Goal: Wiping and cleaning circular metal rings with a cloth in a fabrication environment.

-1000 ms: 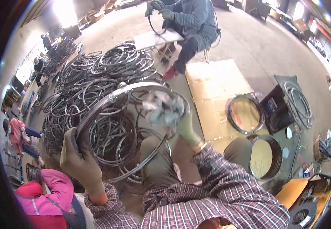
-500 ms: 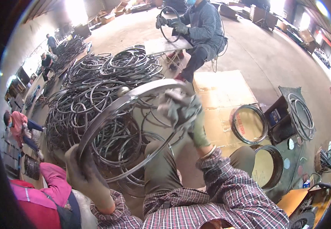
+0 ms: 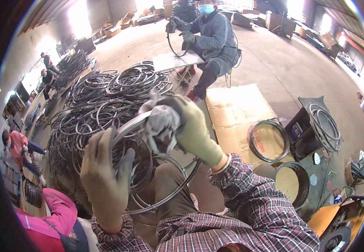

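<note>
A metal wheel rim (image 3: 181,191) stands tilted over my lap, its upper edge toward my hands. My left hand (image 3: 106,176), in a grey-and-tan glove, grips the rim's left side; its fingers point up and the thumb lies apart. In my gloved right hand (image 3: 194,130) is a crumpled greyish-white cloth (image 3: 163,126), pressed on the rim's upper part. The palm and cloth hide that stretch of the rim, and the left hand covers its left side.
A big heap of rims (image 3: 119,90) lies ahead to the left. Flattened cardboard (image 3: 236,103), stacked rims (image 3: 305,185) and a black crate (image 3: 305,132) are on the right. A co-worker (image 3: 219,38) holds a rim at a small table (image 3: 175,61); another person's pink sleeve (image 3: 60,201) is close on my left.
The right hand and cloth have moved left along the rim, toward my left hand. My left hand has risen and shifted right, its fingers now upright. The co-worker's rim has come down.
</note>
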A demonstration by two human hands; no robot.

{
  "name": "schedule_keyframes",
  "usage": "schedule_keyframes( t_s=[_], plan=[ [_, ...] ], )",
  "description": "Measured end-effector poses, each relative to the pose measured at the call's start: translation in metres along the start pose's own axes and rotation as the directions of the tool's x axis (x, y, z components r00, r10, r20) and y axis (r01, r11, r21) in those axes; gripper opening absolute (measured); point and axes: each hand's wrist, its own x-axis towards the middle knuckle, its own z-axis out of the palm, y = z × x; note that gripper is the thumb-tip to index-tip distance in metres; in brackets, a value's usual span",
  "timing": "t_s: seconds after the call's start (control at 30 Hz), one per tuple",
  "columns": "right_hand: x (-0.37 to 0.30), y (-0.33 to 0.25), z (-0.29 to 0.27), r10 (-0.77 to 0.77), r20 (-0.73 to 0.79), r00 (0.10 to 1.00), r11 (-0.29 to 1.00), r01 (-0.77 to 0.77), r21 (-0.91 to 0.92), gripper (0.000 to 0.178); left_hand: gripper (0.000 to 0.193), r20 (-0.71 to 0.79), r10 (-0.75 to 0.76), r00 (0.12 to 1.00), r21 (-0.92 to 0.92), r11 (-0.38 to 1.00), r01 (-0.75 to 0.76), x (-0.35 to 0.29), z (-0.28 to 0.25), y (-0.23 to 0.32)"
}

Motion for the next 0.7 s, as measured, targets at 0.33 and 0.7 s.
schedule_keyframes(
  t_s=[0.33,0.7],
  plan=[
    [-0.08,0.064,0.014,0.412,-0.066,0.909,0.871,-0.372,0.32,0.033,0.023,0.008,-0.046,0.999,0.155,0.987,0.045,-0.002,0.018,-0.015],
    [-0.001,-0.012,0.001,-0.143,0.099,0.985,0.981,0.154,-0.121,0.052,0.028,-0.002,0.045,0.999,0.192,0.98,-0.044,0.006,0.044,-0.011]
  ],
)
